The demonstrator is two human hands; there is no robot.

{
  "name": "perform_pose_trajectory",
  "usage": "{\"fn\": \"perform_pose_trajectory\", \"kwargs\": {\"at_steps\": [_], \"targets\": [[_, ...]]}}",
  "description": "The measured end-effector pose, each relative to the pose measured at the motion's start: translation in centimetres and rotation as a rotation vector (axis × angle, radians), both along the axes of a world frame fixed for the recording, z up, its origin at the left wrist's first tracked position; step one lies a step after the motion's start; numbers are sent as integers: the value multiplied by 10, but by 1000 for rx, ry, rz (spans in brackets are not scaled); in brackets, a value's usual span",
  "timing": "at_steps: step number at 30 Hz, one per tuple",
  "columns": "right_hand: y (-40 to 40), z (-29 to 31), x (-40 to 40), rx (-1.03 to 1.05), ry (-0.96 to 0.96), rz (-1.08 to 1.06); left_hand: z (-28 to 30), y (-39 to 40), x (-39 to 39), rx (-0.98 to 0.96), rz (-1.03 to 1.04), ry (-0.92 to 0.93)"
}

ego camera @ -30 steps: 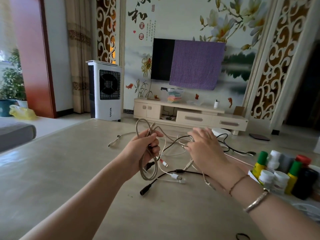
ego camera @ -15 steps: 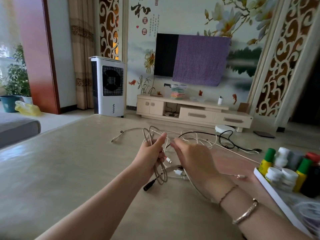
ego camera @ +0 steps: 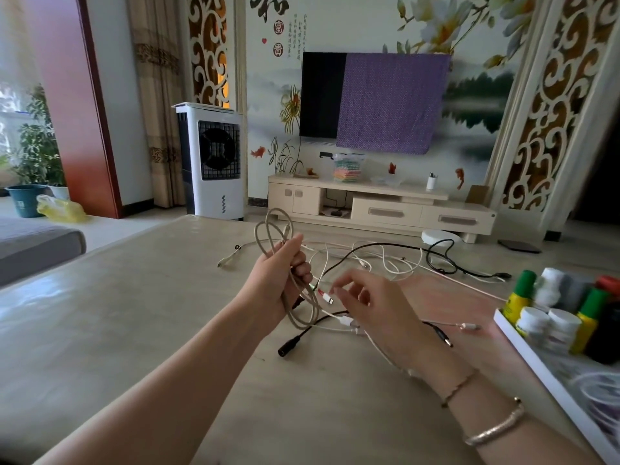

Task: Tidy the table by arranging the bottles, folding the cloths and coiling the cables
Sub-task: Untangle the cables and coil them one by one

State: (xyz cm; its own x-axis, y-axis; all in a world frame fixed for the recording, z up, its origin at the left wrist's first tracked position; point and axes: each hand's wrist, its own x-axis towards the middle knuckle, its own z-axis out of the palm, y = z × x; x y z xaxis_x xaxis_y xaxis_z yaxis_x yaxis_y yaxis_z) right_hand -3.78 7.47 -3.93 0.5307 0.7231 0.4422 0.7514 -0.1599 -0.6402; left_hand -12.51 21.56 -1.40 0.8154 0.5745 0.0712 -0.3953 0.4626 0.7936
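in the left hand [ego camera: 280, 280], raised above the tabletop [ego camera: 100, 323], sits a beige cable [ego camera: 268, 236] gathered into a few loops; the fingers are curled tight round the bundle, loops standing above the fist and hanging below it. just to its right the right hand [ego camera: 375, 307] hovers with fingers loosely bent; a strand seems to run under them, but whether it pinches anything i cannot tell. between and below the two hands lie white cables [ego camera: 396, 266] with small plugs, tangled with a black cable [ego camera: 439, 260] that runs away beyond the right hand. a black barrel plug [ego camera: 288, 347] rests on the tabletop under the left wrist. well to the right of the right hand stands a white tray [ego camera: 536, 360] holding the bottles [ego camera: 550, 310], upright and packed close.

the step in hand looks to be coiling the beige cable, with the bottles seemingly arranged already and no cloths in view. the next move likely calls for the right hand to find the loose tail, draw it free of the white and black strands without dragging them along, and lay another loop into the left hand's grip.
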Motion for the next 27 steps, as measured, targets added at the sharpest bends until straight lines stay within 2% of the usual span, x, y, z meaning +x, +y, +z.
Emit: {"fn": "perform_pose_trajectory", "kwargs": {"at_steps": [2, 4, 7, 9, 13, 18, 20, 21, 25, 27], "targets": [[-1, 4, -4, 35, 333, 59, -1, -2, -2, 18, -32, -3], [0, 9, -10, -49, 556, 80, -3, -6, -4, 54, -75, 8], [2, 10, -16, -190, 695, 79, -3, -12, -6, 82, -113, 6], [2, 7, -17, -185, 812, 112, -2, -15, -6, 68, -107, -11], [-1, 5, -15, -88, 1016, 145, 0, -15, -7, 24, -51, -26], [-3, 5, -13, 164, 1127, 39, -2, -15, -4, -31, 42, -67], [-1, 4, -14, 309, 1112, -21, -3, -16, -4, -16, 103, -54], [0, 4, -14, 370, 1036, -55, -3, -16, -4, -13, 121, -44], [3, 3, -16, 403, 424, -132, -8, -21, -1, -19, 70, -38], [7, 0, -21, 336, 284, -111, -12, -25, 0, -10, 35, -52]]}}
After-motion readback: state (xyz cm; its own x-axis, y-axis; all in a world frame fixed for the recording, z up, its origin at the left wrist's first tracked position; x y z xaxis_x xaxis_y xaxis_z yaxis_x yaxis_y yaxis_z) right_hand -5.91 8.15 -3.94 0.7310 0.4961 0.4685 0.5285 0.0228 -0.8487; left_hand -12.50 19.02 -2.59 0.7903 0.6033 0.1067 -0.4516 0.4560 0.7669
